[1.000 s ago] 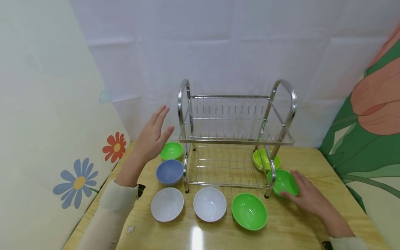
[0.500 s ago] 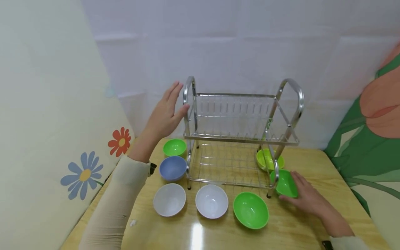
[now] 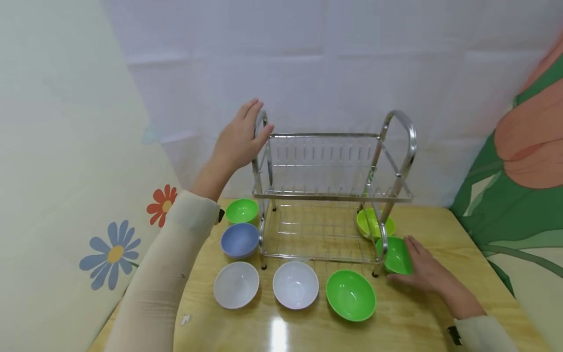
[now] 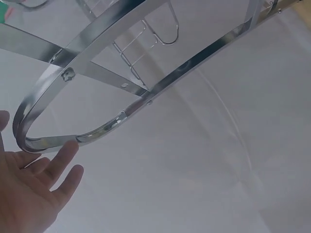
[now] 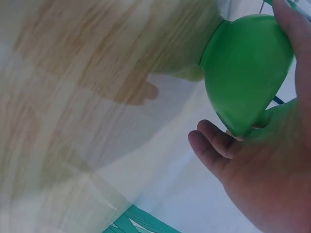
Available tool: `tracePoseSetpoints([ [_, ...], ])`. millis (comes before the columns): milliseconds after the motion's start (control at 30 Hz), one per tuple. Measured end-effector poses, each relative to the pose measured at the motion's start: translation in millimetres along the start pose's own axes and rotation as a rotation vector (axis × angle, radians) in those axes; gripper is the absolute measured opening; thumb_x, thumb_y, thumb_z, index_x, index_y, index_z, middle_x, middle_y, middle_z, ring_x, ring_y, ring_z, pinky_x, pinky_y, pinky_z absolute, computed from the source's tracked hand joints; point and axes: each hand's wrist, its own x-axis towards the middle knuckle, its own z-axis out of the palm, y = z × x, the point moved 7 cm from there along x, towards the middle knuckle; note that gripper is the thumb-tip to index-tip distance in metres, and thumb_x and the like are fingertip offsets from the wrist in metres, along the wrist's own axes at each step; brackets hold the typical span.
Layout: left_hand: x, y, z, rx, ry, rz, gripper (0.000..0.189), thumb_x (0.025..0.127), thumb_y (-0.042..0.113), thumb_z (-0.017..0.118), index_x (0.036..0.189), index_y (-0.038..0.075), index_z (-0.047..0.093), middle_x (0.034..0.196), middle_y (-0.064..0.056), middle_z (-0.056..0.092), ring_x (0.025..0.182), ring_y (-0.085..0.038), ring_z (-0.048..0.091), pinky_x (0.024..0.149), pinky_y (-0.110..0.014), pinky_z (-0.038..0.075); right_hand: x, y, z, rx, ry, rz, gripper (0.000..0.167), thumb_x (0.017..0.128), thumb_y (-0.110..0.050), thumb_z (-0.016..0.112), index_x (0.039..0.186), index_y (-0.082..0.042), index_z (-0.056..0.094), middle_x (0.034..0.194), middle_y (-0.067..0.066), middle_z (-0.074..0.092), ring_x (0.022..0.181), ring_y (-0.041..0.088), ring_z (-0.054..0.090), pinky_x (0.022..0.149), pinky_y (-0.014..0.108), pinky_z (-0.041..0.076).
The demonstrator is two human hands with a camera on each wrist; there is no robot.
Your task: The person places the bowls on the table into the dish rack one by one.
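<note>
Hanging creased behind the glossy wood-grained table [image 3: 325, 337], a white cloth [image 3: 290, 83] backs the shiny two-tier metal rack [image 3: 333, 197]. The left hand [image 3: 239, 139] has risen to the rack's left arch [image 4: 102, 35], fingers spread. The right hand [image 3: 426, 273] holds the smooth, round green bowl [image 3: 398, 256] between thumb and fingers, beside the rack's right legs.

Left grip [image 4: 31, 191] at the rounded end of a shiny metal rack [image 4: 99, 36]
</note>
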Motion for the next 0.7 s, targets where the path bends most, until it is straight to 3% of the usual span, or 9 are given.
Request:
tracePoseSetpoints([
  [167, 6.8, -2.6, -0.3, 0.052, -0.056, -0.070, 0.074, 0.104, 0.057, 0.032, 0.161, 0.012, 0.017, 0.169, -0.002, 0.013, 0.153, -0.026, 0.026, 0.119, -0.048, 0.034, 6.4, -2.2, 5.3, 0.032, -0.010, -0.001, 0.132, 0.072, -0.058, 0.082, 0.151, 0.019, 0.009, 0.152, 0.046, 0.015, 0.133, 0.065, 0.024, 0.107, 0.074, 0.027],
  [400, 5.1, -5.7, 3.1, 0.089, -0.091, -0.125, 0.075, 0.104, 0.059, 0.027, 0.161, 0.012, 0.014, 0.170, -0.002, 0.010, 0.153, -0.027, 0.026, 0.117, -0.049, 0.037, 9.5, -1.8, 9.5, 0.041, 0.014, -0.016, 0.135, 0.067, -0.053, 0.087, 0.150, 0.019, 0.009, 0.151, 0.047, 0.016, 0.132, 0.065, 0.025, 0.106, 0.074, 0.029],
  [567, 5.2, -5.5, 7.9, 0.044, -0.118, -0.133, 0.074, 0.104, 0.058, 0.026, 0.161, 0.013, 0.015, 0.169, -0.001, 0.011, 0.155, -0.024, 0.020, 0.121, -0.048, 0.030, 8.9, 2.7, 10.8, 0.036, 0.022, 0.007, 0.135, 0.067, -0.052, 0.087, 0.150, 0.019, 0.009, 0.146, 0.048, 0.021, 0.128, 0.065, 0.030, 0.103, 0.075, 0.032],
  [700, 2.3, -5.4, 12.2, -0.009, -0.101, -0.125, 0.070, 0.105, 0.055, 0.028, 0.160, 0.013, 0.021, 0.169, -0.001, 0.016, 0.155, -0.021, 0.018, 0.124, -0.045, 0.024, 6.6, 4.8, 11.4, 0.043, 0.014, 0.026, 0.132, 0.069, -0.050, 0.087, 0.150, 0.018, 0.008, 0.143, 0.047, 0.024, 0.124, 0.064, 0.034, 0.100, 0.074, 0.036],
])
